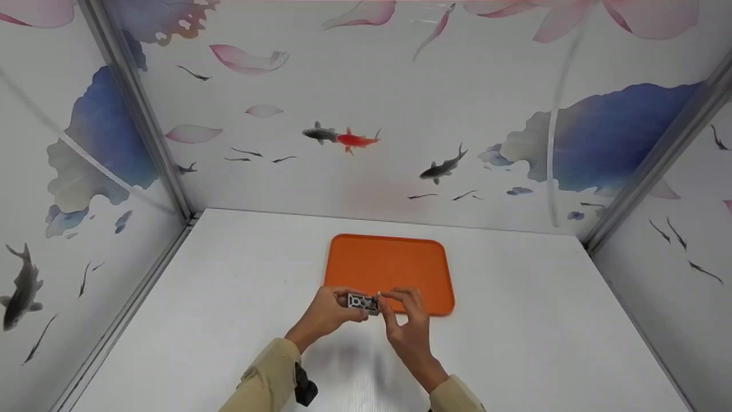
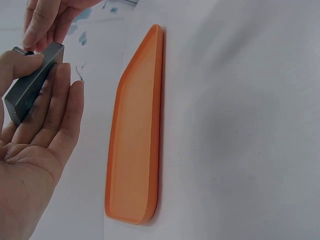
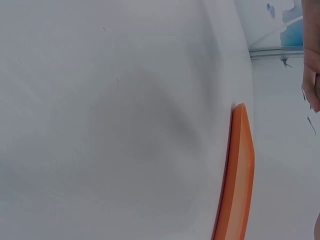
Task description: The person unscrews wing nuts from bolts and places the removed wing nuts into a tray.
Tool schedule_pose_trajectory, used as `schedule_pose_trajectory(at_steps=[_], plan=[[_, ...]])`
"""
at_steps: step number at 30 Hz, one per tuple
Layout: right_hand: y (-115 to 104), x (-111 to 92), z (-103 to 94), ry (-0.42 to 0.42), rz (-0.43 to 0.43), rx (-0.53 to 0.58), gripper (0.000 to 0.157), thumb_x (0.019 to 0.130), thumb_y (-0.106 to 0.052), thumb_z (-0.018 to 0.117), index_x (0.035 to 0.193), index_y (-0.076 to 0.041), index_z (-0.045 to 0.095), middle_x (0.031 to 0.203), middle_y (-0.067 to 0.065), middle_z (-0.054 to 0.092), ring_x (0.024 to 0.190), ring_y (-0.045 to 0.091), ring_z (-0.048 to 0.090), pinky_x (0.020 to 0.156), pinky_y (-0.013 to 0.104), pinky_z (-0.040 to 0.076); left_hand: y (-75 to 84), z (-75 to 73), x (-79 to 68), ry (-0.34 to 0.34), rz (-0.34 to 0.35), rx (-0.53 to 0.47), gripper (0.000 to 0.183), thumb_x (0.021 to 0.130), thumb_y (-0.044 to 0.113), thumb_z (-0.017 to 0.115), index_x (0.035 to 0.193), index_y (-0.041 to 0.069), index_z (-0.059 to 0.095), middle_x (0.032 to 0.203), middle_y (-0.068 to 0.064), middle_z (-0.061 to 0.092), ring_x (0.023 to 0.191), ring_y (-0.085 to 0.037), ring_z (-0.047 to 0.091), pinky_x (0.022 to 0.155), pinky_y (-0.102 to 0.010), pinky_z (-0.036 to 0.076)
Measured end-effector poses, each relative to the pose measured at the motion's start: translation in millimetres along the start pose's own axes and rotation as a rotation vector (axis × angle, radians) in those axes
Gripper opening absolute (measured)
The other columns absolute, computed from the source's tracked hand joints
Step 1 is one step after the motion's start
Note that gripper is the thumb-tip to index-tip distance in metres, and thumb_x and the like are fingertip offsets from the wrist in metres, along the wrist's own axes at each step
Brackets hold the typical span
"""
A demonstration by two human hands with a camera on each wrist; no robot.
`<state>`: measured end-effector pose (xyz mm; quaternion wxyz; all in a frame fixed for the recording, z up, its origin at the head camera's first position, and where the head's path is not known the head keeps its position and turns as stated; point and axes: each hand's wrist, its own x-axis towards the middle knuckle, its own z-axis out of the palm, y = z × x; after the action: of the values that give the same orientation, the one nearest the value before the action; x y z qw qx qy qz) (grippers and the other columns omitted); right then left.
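My left hand grips a small grey rectangular block with round openings on its upward face, just above the orange tray's near edge. In the left wrist view the block is tilted, its side smooth and dark, with the thumb over it and the fingers beneath. The right hand pinches a small light piece at the block's right end. A short dark cylindrical bit shows beside the left thumb, close to the right fingertips. Only part of a hand appears at the right wrist view's edge.
The orange tray lies on the white table beyond and below the hands. White panels printed with fish and petals stand at the back and both sides, joined by metal posts. A dark object sits at the left cuff.
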<state>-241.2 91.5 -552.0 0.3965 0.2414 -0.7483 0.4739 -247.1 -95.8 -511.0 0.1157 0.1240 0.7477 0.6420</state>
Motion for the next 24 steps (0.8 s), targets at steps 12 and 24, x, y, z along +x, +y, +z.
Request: schedule_pose_trajectory(at_steps=[12, 24], plan=[[-0.9, -0.9, -0.5, -0.022, -0.045, -0.045, 0.033, 0.076, 0.003, 0.082, 0.105, -0.009, 0.073, 0.103, 0.005, 0.066, 0.097, 0.021, 0.060, 0.084, 0.029, 0.054, -1.7, 2.1, 1.2, -0.004, -0.003, -0.004, 0.035, 0.081, 0.008, 0.078, 0.114, -0.002, 0.071, 0.104, -0.015, 0.076, 0.090, -0.016, 0.074, 0.081, -0.030, 0.063], [-0.8, 0.8, 0.2, -0.019, -0.035, -0.037, 0.033, 0.076, 0.004, 0.082, 0.105, -0.009, 0.072, 0.102, 0.006, 0.066, 0.096, 0.021, 0.061, 0.084, 0.026, 0.056, 1.6, 1.5, 2.4, 0.000, -0.010, -0.010, 0.036, 0.081, 0.006, 0.077, 0.115, -0.002, 0.071, 0.106, -0.016, 0.075, 0.091, -0.017, 0.074, 0.081, -0.030, 0.063]])
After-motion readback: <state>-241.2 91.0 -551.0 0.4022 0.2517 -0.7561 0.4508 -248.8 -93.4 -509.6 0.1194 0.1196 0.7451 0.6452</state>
